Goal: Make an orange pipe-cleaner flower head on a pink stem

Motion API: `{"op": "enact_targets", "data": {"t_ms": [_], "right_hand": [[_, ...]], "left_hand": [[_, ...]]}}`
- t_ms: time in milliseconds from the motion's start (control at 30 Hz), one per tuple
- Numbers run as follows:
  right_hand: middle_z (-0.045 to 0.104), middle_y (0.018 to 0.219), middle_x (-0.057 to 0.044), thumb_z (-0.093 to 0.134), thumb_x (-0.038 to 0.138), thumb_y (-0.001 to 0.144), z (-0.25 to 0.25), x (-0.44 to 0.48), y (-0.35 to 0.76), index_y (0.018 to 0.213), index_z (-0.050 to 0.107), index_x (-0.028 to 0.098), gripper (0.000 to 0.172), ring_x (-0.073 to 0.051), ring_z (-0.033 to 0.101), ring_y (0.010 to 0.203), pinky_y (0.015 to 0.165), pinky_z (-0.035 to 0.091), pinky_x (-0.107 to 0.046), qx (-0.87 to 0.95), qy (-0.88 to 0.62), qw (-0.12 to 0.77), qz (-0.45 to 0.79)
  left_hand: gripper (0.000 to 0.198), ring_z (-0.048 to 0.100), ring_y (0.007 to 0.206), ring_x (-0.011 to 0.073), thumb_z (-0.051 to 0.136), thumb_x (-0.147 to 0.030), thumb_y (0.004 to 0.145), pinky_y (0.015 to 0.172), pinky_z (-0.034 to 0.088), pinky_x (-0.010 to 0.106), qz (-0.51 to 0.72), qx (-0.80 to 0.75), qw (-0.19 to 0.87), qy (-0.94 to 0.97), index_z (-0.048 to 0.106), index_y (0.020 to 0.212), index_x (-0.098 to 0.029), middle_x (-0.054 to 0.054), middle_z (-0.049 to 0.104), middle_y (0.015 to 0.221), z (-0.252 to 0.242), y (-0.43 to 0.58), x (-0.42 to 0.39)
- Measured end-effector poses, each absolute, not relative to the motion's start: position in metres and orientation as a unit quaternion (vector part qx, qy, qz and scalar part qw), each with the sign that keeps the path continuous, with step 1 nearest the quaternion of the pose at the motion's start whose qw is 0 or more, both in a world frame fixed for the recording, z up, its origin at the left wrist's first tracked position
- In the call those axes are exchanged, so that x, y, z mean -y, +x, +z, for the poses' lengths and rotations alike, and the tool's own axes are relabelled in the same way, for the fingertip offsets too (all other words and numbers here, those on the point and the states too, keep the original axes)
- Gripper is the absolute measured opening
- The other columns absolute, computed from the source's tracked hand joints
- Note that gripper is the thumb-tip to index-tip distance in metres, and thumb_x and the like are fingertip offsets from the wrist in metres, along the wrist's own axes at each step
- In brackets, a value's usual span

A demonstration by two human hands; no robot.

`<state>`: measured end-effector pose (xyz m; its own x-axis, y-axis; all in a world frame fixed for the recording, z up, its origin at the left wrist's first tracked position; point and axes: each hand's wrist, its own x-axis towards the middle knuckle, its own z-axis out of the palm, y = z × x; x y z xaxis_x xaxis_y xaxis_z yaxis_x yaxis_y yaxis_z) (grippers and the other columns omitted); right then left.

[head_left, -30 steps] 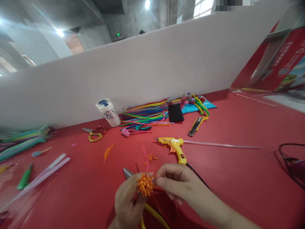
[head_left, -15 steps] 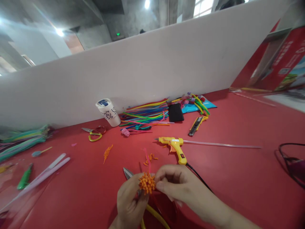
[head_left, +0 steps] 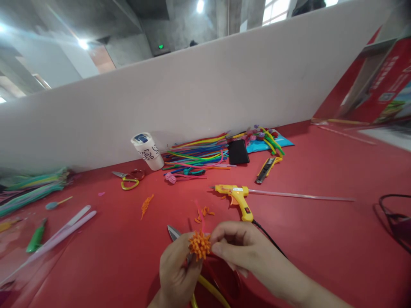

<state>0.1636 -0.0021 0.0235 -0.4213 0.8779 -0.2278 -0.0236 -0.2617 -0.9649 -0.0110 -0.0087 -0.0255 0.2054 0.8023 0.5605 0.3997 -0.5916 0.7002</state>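
1. Red tabletop (head_left: 321,239) backed by a long white partition board (head_left: 224,85); grey concrete ceiling with lamps above it.
2. Orange fuzzy pipe-cleaner pompom (head_left: 199,244) sits low in the frame at 6 o'clock, raised just off the table between both hands.
3. Left hand (head_left: 176,273) is closed around the pompom's base from the 7 o'clock side, thumb up against it; a yellow stem (head_left: 210,291) runs down below the hand.
4. Right hand (head_left: 239,248) pinches the pompom's 3 o'clock edge, thumb and curled fingers pressed together.
5. Silver scissor blade tip (head_left: 173,233) pokes out at 10 o'clock of the pompom, just beside the left hand.
6. Yellow hot-glue gun (head_left: 236,196) lies at 1 o'clock of the pompom, near it, with a clear glue stick (head_left: 302,196) reaching out to 3 o'clock.
7. Orange clipped scraps (head_left: 204,211) lie at 12 o'clock, near.
8. Far edge, 12 o'clock: pile of mixed-colour pipe cleaners (head_left: 195,156), white paper cup (head_left: 147,150) at its 9 o'clock, flat black rectangular object (head_left: 238,151) at its 3 o'clock.
9. Yellow-and-black utility knife (head_left: 266,167) at 1 o'clock; red cardboard box (head_left: 379,81) at 2 o'clock, well apart.
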Motion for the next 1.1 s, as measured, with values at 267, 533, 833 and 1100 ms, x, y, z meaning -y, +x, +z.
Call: {"op": "enact_targets", "data": {"t_ms": [267, 533, 833, 1100], "right_hand": [[0.055, 0.060, -0.001, 0.047, 0.036, 0.084, 0.023, -0.019, 0.184, 0.063, 0.051, 0.020, 0.027, -0.013, 0.049, 0.055, 0.052, 0.032, -0.024, 0.683, -0.589, 0.324, 0.287], [0.066, 0.072, -0.014, 0.057, 0.033, 0.077, -0.013, -0.057, 0.214, 0.071, 0.059, 0.015, 0.019, -0.026, 0.062, 0.070, 0.052, 0.028, -0.028, 0.642, -0.739, 0.133, 0.153], [0.058, 0.066, -0.001, 0.055, 0.046, 0.072, -0.018, -0.065, 0.215, 0.081, 0.054, 0.017, 0.031, -0.014, 0.054, 0.057, 0.054, 0.037, -0.025, 0.557, -0.638, 0.353, 0.397], [0.053, 0.055, 0.002, 0.060, 0.034, 0.064, 0.002, -0.040, 0.200, 0.074, 0.051, 0.017, 0.022, -0.012, 0.050, 0.049, 0.051, 0.041, -0.025, 0.456, -0.492, 0.418, 0.612]], "left_hand": [[0.032, 0.069, 0.079, 0.0204, 0.056, -0.008, 0.078, 0.076, 0.056, 0.031, 0.504, -0.385, 0.179, 0.752, 0.066, 0.104, -0.024, 0.008, 0.073, 0.093, -0.028, -0.018, 0.007], [0.032, 0.068, 0.084, 0.0200, 0.057, -0.008, 0.079, 0.073, 0.057, 0.030, 0.533, -0.367, 0.198, 0.736, 0.067, 0.104, -0.024, 0.007, 0.072, 0.097, -0.027, -0.017, 0.005], [0.013, 0.059, 0.041, 0.0102, 0.064, -0.027, 0.075, 0.043, 0.049, 0.020, 0.604, -0.474, 0.464, 0.442, 0.066, 0.069, -0.016, 0.001, 0.069, 0.059, -0.013, 0.004, 0.005], [0.020, 0.039, 0.024, 0.0006, 0.067, -0.026, 0.070, 0.026, 0.025, 0.009, 0.583, -0.470, 0.602, 0.277, 0.053, 0.062, -0.014, -0.003, 0.061, 0.046, -0.010, 0.002, -0.015]]}}
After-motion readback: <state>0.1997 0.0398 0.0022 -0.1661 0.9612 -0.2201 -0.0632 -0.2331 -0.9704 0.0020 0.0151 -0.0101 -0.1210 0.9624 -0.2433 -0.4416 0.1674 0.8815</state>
